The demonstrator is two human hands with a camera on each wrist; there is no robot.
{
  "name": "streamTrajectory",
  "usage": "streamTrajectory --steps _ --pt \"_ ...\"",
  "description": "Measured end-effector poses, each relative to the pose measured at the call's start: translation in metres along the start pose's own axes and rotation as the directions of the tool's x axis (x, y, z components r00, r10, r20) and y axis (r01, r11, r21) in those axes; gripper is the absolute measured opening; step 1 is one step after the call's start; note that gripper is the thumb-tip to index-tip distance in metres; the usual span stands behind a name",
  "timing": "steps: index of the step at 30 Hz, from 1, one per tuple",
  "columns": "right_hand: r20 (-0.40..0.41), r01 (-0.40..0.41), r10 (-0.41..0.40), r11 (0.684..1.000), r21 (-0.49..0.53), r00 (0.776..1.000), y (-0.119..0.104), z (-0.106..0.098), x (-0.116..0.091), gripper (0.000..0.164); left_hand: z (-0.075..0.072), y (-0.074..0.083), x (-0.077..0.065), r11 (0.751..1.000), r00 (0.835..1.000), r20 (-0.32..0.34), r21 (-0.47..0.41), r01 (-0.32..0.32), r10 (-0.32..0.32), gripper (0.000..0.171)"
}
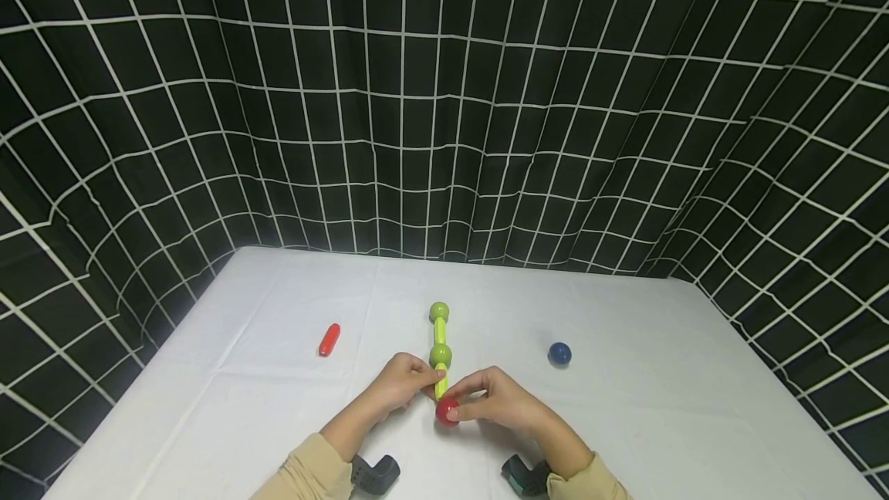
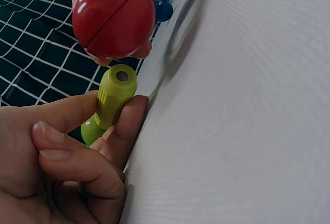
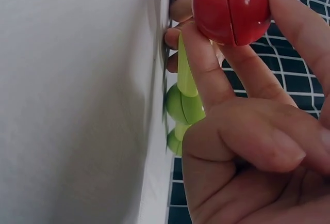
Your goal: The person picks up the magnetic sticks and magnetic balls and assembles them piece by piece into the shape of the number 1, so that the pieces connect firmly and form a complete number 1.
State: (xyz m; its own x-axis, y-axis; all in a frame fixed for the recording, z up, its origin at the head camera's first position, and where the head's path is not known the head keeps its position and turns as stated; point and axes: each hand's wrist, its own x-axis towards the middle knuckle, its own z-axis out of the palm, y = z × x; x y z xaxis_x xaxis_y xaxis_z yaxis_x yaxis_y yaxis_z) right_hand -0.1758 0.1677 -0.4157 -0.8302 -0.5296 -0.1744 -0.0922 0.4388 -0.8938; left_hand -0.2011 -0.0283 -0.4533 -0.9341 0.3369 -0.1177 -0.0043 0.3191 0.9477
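Observation:
My left hand (image 1: 399, 386) pinches the nearer yellow-green rod (image 2: 114, 100) between thumb and fingers. Its near end faces the left wrist camera and shows a small grey metal disc. Beyond it a green ball (image 1: 441, 356), a second yellow-green rod (image 1: 440, 332) and another green ball (image 1: 439, 311) follow in a line. Fingertips and thumb of my right hand (image 1: 505, 405) grip a red ball (image 3: 231, 10) with a seam around it. In the left wrist view a gap separates this ball from the rod's end.
On the white-covered table (image 1: 667, 407), a red rod (image 1: 329, 339) lies at the left and a dark blue ball (image 1: 559, 354) at the right. Dark devices (image 1: 376, 475) are at both wrists. A black curtain with a white grid (image 1: 444, 114) surrounds the back and sides.

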Motion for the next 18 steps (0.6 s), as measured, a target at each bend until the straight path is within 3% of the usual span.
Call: streamTrajectory --steps 18 --pt "-0.072 -0.057 0.059 0.998 0.037 0.996 -0.0002 0.0087 0.003 0.026 -0.0005 0.0004 0.0001 1.0 1.0 -0.006 0.009 0.004 -0.004 0.032"
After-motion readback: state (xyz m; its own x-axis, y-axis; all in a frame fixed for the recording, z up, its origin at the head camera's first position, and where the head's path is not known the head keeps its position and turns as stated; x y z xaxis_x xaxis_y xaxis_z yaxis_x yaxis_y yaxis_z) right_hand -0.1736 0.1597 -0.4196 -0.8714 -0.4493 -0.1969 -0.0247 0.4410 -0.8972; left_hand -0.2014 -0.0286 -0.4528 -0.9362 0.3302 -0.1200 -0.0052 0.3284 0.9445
